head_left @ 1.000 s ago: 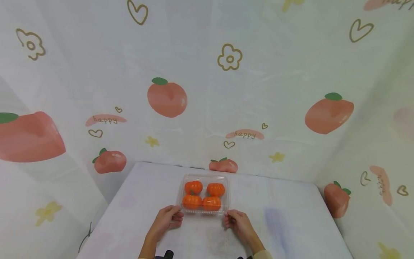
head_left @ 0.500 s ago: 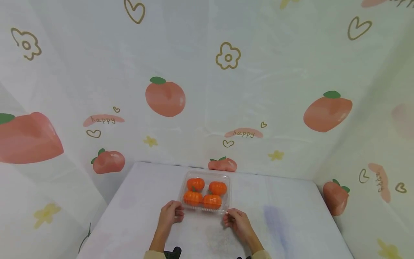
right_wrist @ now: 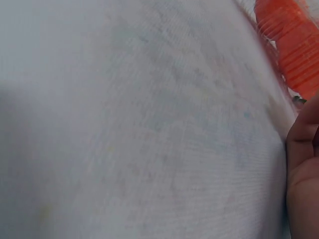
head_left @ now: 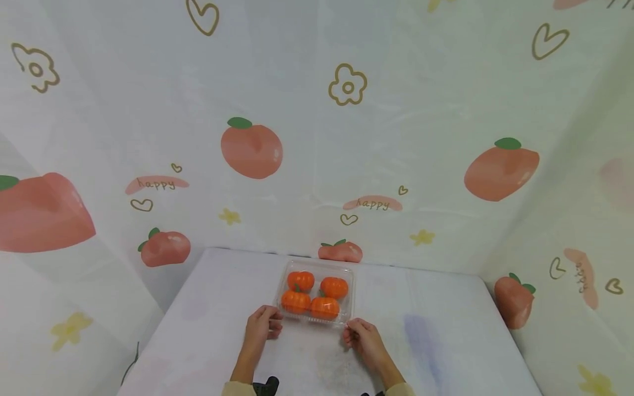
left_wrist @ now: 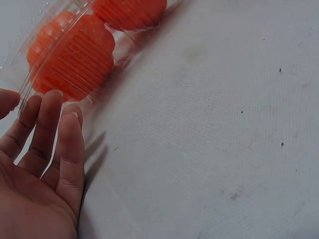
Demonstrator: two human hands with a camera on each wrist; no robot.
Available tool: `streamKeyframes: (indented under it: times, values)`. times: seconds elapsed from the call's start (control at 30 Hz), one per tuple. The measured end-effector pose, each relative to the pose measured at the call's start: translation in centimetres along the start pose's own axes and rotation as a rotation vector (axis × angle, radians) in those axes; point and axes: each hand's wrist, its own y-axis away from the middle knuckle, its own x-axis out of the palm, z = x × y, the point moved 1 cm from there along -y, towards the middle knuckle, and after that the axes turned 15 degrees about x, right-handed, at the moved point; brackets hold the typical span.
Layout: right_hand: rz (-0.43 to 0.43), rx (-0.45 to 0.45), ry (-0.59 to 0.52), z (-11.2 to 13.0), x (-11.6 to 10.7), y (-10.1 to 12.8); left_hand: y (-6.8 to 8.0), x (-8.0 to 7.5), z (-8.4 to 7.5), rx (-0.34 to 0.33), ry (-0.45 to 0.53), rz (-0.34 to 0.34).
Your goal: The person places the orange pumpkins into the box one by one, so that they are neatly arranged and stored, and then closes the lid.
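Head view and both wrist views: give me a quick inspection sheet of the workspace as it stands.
Surface: white table, faint stains and small specks.
Job's things: clear plastic box, lid down, four orange pumpkins inside.
Clutter: nothing seen.
Grippers: left hand at the box's near left corner, fingers fairly straight; right hand at the near right corner, grip unclear.
Cables: thin dark cord off the table's left edge.
Surroundings: fruit-and-heart printed backdrop on three sides.
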Motion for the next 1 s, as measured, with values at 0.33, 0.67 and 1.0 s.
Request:
streamKeyframes:
  times: [0.33,0.67,1.0]
  values:
    - [-0.050,0.025,0.030,0.54,0.42,0.44,0.06,-0.11,-0.13,0.008,-0.013,0.014]
    - [-0.070,0.035,0.049,0.29,0.39,0.04,0.12,-0.25,-0.23,0.012,-0.024,0.015]
    - [-0.045,0.032,0.041,0.08,0.20,0.11,0.12,-0.11,-0.28,0.024,-0.002,-0.012]
